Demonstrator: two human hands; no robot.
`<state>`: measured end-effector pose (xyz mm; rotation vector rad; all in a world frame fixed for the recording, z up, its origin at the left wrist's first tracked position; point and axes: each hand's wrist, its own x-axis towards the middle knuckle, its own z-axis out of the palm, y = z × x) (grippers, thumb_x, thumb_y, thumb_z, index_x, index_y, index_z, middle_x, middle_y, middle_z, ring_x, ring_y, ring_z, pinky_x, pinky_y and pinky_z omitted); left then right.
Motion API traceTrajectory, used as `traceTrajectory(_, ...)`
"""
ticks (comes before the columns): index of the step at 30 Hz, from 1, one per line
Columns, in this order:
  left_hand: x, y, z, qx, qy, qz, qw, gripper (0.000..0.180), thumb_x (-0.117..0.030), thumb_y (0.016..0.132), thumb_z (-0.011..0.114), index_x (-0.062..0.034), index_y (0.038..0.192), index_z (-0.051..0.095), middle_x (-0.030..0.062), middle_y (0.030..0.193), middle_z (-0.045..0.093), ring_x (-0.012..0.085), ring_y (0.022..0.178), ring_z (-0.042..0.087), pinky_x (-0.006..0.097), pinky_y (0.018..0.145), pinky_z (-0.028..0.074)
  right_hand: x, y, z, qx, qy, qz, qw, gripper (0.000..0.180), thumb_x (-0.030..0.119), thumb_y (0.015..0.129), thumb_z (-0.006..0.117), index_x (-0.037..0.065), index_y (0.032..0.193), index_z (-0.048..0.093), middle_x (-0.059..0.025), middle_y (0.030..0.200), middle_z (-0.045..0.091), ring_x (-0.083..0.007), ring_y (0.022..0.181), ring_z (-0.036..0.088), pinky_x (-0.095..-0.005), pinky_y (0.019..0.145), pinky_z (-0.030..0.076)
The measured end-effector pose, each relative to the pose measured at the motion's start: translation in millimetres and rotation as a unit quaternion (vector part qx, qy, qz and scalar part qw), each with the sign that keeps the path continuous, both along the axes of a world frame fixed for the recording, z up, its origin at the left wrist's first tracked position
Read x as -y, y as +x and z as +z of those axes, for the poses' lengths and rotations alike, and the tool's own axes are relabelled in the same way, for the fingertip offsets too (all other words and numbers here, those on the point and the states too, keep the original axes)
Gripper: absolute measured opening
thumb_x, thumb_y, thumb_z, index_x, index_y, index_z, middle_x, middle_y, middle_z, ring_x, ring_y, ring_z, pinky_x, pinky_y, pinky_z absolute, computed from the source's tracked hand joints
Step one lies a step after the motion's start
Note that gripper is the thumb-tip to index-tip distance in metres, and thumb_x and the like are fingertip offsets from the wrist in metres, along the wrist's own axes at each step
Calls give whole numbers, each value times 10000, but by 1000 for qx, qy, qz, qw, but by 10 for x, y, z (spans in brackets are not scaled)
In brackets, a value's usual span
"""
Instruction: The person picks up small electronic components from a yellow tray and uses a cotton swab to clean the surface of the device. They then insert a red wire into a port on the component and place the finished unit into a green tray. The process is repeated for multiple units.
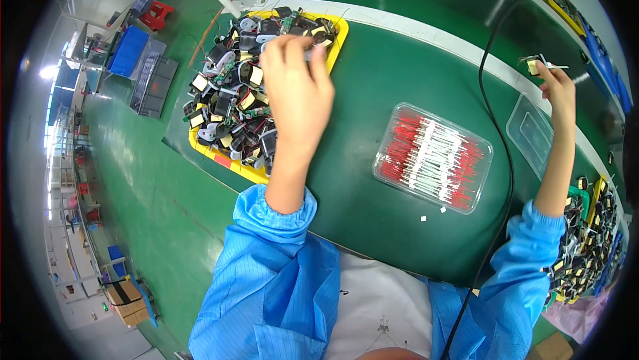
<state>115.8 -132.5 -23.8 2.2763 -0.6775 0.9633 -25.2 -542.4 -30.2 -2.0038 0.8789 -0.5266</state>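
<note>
My left hand (pixel 296 90) is over the yellow tray (pixel 343 32) at the back left, its thumb and fingers bent together among the parts. A greyish bit shows between the fingertips, too blurred to name. Piled in that tray are small black and grey electronic parts (pixel 229 104) with cream pads, green circuit boards and thin wires. Far to the right, my right hand (pixel 559 90) pinches a small electronic part (pixel 534 67) with a cream pad and a white piece sticking out. It is held up beyond the table's white edge, over a green surface.
A clear box (pixel 489 160) of red and white wires lies mid-table, two tiny white squares (pixel 423 218) near it. Its clear lid (pixel 529 130) lies right. A black cable (pixel 484 87) hangs across the view. More similar parts (pixel 586 247) fill a tray at lower right.
</note>
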Motion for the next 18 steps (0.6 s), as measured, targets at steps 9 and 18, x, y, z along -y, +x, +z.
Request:
traceTrajectory(9,-178,69,-108,-41,115,136,983,303,-139,719,707,5,937,555,159,901,581,347,846,521,429,747,417,976,261,-593,-196,-61,-62,977,467,407,778,688,-43,901,654,-99,795,643,-124,611,557,-229,562,431)
traceTrajectory(18,-179,31,-118,-27,171,221,960,265,-237,720,707,-31,885,686,134,1071,564,335,956,463,453,801,390,-1165,-229,475,59,-127,235,962,212,195,839,638,6,933,655,-36,755,628,-94,651,528,-235,583,421)
